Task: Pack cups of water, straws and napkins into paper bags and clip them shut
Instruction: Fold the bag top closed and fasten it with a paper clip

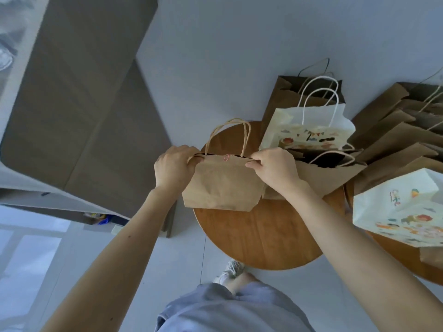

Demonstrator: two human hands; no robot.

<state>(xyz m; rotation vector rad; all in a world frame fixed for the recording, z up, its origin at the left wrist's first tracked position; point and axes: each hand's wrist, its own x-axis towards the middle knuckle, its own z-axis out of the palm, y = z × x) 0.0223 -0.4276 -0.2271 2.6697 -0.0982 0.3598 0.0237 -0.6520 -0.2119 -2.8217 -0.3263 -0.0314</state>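
Item 1: brown paper bag (220,183), kraft, upright, at the far left edge of the round wooden table (259,236); whether its base sits on the tabletop cannot be told. Mouth pressed almost closed, a thin dark slit showing along the top. Two twisted paper handles (230,135) stand up from the rim.

Item 2: pink paper clip (226,157), hooked over the top edge of that bag, about midway between the handles' feet.

Item 3: left hand (172,166), fingers curled, pinching the bag's top left corner.

Item 4: right hand (275,167), fingers curled, pinching the bag's top right corner.

Item 5: white printed bag (309,130), white cord handles, upright at the table's far right edge, a tall brown bag (275,101) directly behind it.

Item 6: open brown bag (330,173), mouth gaping dark, just beside the right hand at the table's right edge.

Item 7: second round table (395,257), to the right, touching or nearly touching the first; carries a row of brown bags (393,140) along its far side and another white printed bag (402,212) leaning at its near side.

Item 8: person's grey shorts (227,307) and one light shoe (231,271), below the table's near edge
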